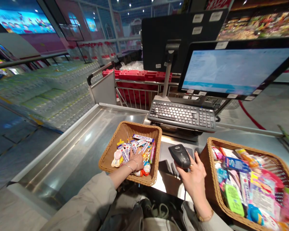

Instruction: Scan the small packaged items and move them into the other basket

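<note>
My left hand reaches into the left wicker basket, its fingers stretched and touching the small candy packs piled there. Whether a pack sits between the fingertips is hard to see. Around it lie a long purple-and-white candy pack, a pink tube and a red-and-white egg-shaped item. To the right of this basket, my right hand holds a black barcode scanner over the counter. Its thumb is at the scanner's side, and the handle is mostly hidden by the hand.
On the right stands a second wicker basket full of packaged sweets and toys. A keyboard and a lit monitor are behind the scanner on the metal counter. Beyond the counter are a metal cart and stacked bottles.
</note>
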`<state>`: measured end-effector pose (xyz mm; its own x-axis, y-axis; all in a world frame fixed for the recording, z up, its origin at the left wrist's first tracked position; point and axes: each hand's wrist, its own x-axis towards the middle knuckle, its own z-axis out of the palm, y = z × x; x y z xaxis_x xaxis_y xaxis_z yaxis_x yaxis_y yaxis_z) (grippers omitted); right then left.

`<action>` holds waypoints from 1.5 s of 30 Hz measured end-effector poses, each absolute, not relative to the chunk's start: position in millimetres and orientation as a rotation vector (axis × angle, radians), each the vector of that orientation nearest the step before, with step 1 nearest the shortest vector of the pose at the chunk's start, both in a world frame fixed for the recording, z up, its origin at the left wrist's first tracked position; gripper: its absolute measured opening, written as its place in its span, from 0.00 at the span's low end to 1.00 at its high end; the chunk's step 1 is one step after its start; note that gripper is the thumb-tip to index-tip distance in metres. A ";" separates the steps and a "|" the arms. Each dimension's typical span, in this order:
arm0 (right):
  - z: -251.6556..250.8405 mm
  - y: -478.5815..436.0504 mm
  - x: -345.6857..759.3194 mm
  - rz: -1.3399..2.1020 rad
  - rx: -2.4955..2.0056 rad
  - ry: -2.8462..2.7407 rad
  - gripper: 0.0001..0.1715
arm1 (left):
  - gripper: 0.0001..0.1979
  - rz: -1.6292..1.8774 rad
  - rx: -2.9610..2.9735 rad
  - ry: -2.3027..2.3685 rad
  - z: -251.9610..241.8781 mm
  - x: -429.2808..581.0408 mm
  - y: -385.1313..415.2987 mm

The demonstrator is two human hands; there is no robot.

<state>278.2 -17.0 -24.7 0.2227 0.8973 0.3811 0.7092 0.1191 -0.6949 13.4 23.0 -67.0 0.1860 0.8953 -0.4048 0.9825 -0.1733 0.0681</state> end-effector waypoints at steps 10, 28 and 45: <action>-22.5 -21.7 281.0 0.276 -1.662 -1.533 0.27 | 0.13 -0.234 2.135 2.028 -60.9 2.6 29.0; -25.0 -21.6 286.4 0.180 -1.642 -1.595 0.29 | 0.11 0.403 2.335 2.086 -15.5 -26.2 30.0; -17.5 -26.8 290.7 0.066 -1.632 -1.750 0.12 | 0.09 0.835 2.569 1.968 26.4 -16.1 32.6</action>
<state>290.7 -26.8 -17.5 0.0722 0.8826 0.4646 0.8452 0.1932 -0.4983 -16.1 32.6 26.4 0.1899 0.8462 0.4978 0.9459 -0.2935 0.1381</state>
